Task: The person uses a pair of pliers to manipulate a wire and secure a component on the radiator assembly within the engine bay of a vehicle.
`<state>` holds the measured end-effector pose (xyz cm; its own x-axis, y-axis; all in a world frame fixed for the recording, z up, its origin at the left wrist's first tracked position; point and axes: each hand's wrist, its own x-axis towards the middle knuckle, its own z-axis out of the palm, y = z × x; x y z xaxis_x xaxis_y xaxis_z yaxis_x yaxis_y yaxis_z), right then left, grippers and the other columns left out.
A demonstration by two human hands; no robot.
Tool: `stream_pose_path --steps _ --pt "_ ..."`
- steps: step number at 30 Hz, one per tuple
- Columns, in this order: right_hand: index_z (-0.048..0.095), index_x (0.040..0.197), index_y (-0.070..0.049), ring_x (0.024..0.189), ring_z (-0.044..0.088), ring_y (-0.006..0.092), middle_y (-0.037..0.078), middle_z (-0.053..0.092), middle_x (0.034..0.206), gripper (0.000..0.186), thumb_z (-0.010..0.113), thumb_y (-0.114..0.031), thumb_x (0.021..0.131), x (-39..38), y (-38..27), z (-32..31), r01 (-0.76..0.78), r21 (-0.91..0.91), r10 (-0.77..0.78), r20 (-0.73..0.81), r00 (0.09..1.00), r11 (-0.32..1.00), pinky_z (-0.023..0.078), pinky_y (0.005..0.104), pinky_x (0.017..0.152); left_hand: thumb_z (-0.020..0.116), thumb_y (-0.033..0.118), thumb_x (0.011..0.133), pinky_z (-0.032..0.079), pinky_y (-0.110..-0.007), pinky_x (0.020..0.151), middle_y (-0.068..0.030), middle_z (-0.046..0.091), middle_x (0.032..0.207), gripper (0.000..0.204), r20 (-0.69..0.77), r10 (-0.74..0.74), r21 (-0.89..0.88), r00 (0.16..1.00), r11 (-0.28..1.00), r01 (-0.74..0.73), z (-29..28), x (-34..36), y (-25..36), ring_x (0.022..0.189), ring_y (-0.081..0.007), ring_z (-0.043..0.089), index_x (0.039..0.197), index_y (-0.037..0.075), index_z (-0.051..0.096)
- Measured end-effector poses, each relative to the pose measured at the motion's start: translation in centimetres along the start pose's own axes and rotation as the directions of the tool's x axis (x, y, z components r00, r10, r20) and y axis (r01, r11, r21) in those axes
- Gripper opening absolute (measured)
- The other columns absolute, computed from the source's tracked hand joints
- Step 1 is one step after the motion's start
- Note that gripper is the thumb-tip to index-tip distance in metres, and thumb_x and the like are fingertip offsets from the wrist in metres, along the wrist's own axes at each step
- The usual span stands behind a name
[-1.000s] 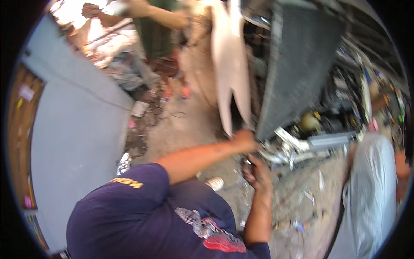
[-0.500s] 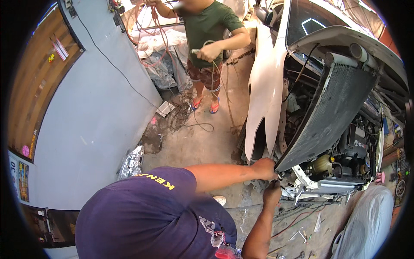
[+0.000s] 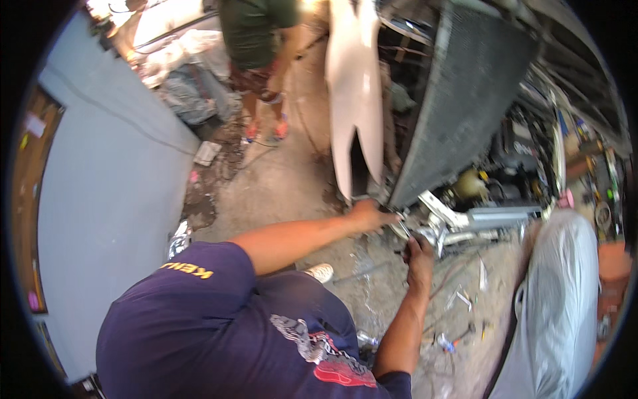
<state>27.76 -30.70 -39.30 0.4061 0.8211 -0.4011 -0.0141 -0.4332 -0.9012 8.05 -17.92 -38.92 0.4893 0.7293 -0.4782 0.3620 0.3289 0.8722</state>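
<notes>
At the front corner of a car with its engine bay exposed, both my hands work close together. My left hand (image 3: 369, 217) is closed, fingers pointing right, just below the tip of the pale fender (image 3: 355, 100); what it grips is hidden. A little lower and to the right, my right hand (image 3: 419, 255) is closed round a slim shiny metal tool (image 3: 405, 228), whose tip points up toward the left fingers. Motion blur hides its exact kind. Right above the hands stands a dark, mesh-faced panel (image 3: 458, 100), tilted. A white metal bracket (image 3: 442, 211) sits beside them.
The engine bay (image 3: 505, 159) lies to the right. A covered silvery-grey shape (image 3: 558, 299) stands at the lower right. Small tools and scraps (image 3: 463, 300) lie on the floor. Another person (image 3: 256, 40) stands at the far left, near a grey-blue wall panel (image 3: 113, 193).
The whole view has shifted, so the car sits further left and higher. My right hand has drawn slightly away from my left, and the metal tool now shows between them.
</notes>
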Motion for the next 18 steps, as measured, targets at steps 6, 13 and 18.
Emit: stream_pose_path --steps 6,13,18 --pt "0.067 0.106 -0.003 0.062 0.063 0.0192 0.007 0.066 0.075 0.012 0.066 -0.013 0.099 0.4 -2.5 0.4 0.021 -0.032 -0.024 -0.106 0.994 0.999 0.046 0.0334 0.055 0.076 0.041 0.097 0.062 -0.045 0.085 -0.0172 0.067 0.127 0.057 0.233 -0.139 -0.459 0.962 0.857 0.235 1.9 -1.1 -1.1 0.102 -0.032 0.074 0.134 0.002 0.059" --pt "0.064 0.097 -0.007 0.081 0.069 0.0421 0.015 0.07 0.086 0.008 0.07 -0.008 0.092 -4.0 -5.6 3.2 0.33 -0.883 -0.663 0.029 0.748 0.335 0.053 0.0502 0.066 0.072 0.036 0.1 0.057 -0.043 0.09 -0.0087 0.067 0.115 0.039 0.323 -0.067 -0.689 0.944 0.667 0.283 1.9 -1.5 0.0 0.105 -0.0264 0.07 0.125 0.007 0.064" --pt "0.066 0.102 -0.005 0.067 0.068 0.0281 0.011 0.07 0.083 0.011 0.071 -0.012 0.095 -5.1 -1.1 3.7 0.403 -0.547 -0.533 -0.096 0.841 0.734 0.052 0.0417 0.059 0.066 0.031 0.104 0.056 -0.042 0.09 -0.0086 0.07 0.118 0.031 0.288 -0.092 -0.665 0.953 0.697 0.268 2.5 -1.1 -0.6 0.101 -0.0231 0.068 0.122 0.006 0.067"
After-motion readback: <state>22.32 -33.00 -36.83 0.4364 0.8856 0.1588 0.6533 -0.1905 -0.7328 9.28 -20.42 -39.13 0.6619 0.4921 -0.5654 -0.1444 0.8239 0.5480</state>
